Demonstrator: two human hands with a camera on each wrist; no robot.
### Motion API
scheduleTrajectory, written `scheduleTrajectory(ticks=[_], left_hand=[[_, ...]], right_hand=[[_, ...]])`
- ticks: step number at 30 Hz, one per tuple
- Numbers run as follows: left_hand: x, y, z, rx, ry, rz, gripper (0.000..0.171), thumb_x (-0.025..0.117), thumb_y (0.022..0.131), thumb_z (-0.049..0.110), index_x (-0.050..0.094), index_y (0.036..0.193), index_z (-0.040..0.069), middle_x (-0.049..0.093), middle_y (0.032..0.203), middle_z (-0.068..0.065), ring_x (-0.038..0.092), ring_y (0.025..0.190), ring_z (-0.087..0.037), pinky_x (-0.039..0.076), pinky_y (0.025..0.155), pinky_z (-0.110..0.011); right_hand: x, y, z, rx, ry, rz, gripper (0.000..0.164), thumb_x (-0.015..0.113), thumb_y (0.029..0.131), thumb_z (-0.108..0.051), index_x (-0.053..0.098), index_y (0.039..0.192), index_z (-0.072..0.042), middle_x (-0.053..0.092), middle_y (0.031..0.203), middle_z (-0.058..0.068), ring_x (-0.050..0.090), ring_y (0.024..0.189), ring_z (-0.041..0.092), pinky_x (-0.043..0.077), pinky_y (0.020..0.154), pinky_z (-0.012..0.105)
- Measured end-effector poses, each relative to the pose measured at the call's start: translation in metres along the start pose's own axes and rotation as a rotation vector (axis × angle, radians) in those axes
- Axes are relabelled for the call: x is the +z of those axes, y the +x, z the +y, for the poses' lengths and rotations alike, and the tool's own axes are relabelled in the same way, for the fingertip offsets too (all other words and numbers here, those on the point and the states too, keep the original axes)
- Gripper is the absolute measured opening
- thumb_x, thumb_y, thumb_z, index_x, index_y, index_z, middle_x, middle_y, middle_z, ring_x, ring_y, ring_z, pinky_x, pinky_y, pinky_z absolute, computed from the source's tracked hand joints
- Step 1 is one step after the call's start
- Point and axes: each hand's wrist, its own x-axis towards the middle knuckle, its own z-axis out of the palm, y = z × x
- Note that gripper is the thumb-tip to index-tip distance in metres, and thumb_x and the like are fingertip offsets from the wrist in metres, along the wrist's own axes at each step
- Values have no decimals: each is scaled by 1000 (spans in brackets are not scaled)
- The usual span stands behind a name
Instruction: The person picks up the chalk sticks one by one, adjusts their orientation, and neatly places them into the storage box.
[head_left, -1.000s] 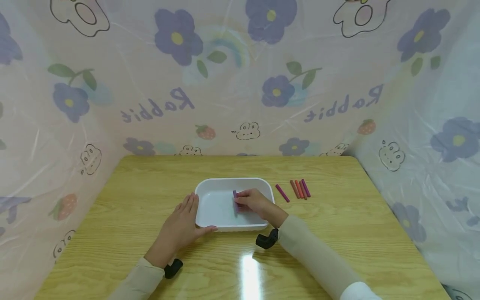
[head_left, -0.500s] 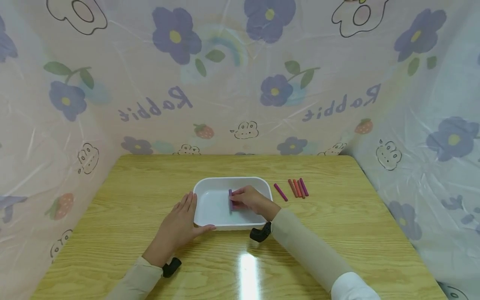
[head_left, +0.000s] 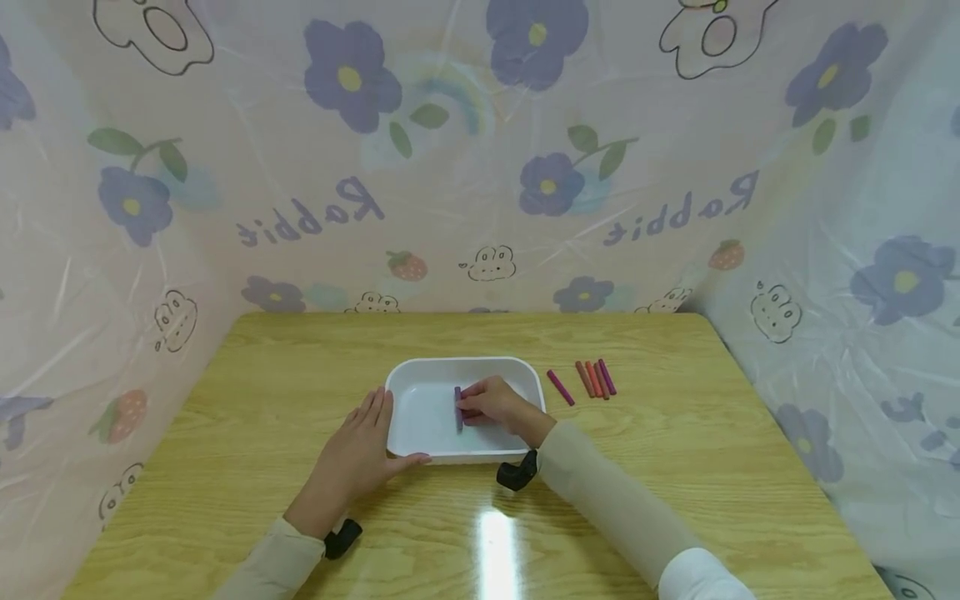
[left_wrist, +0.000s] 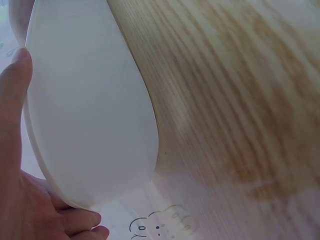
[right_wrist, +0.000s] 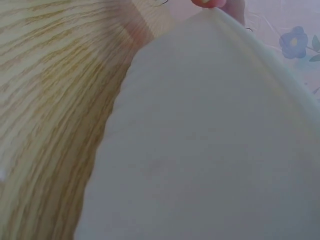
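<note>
Inside a white rectangular tray (head_left: 420, 365), my right hand (head_left: 498, 402) pinches a slim purple crayon (head_left: 459, 421) between thumb and fingers, its length running front to back. My left hand (head_left: 356, 442) rests against the tray's front left corner, fingers along the left side and thumb along the front edge. In the left wrist view, the left thumb (left_wrist: 17, 75) and fingertips (left_wrist: 80, 218) touch the outer wall of the tray (left_wrist: 90, 110). The right wrist view is mostly filled by the tray's outer wall (right_wrist: 200, 130); the right hand's grip is hidden there.
Right of the tray lies a single magenta crayon (head_left: 560, 387). Beyond it, several brown, orange and purple crayons (head_left: 596, 380) lie side by side on the wood-grain table (head_left: 675, 467). Patterned curtains (head_left: 480, 167) enclose the back and sides.
The right hand has shifted slightly left within the tray, carrying the purple crayon with it. The left hand keeps its place at the tray's corner.
</note>
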Motion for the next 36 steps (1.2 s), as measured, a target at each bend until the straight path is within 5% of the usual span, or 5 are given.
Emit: scheduleTrajectory(ticks=[36], left_hand=[[-2,-2,0,12,-2,-3,116,37,73,83,20,144,-8,20,149,-23,19,137,-35,26,107,-50]], right_hand=[[1,7,4,1,-7,29,22,68,85,-8,65,103,3,69,86,12,68,76,19,56,66,30]])
